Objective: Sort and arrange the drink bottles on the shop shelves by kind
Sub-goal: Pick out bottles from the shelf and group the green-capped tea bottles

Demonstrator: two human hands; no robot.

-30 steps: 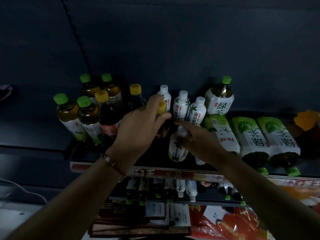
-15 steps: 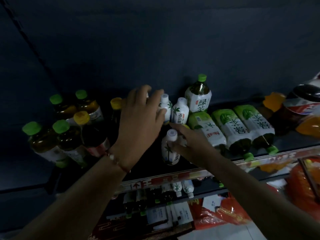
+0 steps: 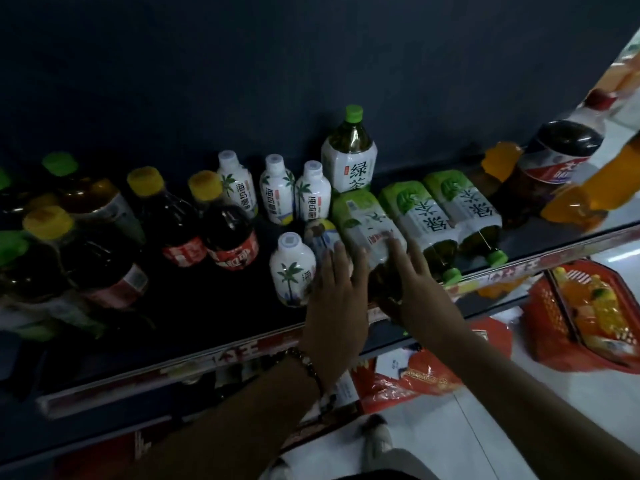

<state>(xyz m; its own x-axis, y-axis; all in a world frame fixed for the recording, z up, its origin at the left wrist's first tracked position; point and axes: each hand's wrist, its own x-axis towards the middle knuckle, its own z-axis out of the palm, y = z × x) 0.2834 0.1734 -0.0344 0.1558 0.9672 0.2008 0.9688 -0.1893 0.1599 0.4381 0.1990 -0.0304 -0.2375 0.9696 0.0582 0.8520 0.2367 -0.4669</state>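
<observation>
A green tea bottle (image 3: 363, 223) lies on its side on the shelf (image 3: 242, 351), cap end toward me. My right hand (image 3: 415, 289) grips its lower right side, thumb on top. Fingers spread, my left hand (image 3: 337, 299) rests flat against its left side. Two more green tea bottles (image 3: 419, 216) (image 3: 464, 206) lie to the right, and one (image 3: 349, 157) stands behind. Three white coconut drink bottles (image 3: 277, 192) stand in a back row. Another (image 3: 292, 268) stands in front, beside my left hand. One more (image 3: 322, 233) lies tipped behind my fingers.
Dark yellow-capped bottles (image 3: 225, 230) and green-capped bottles (image 3: 59, 164) crowd the shelf's left. Orange drinks (image 3: 581, 199) and a big dark bottle (image 3: 561, 150) sit at the right. A red basket (image 3: 581, 327) and red bags (image 3: 415, 372) lie on the floor below.
My left hand left the dark yellow-capped bottle and moved right. My right hand let go of the white coconut bottle. Both hands now sit on the lying green tea bottle.
</observation>
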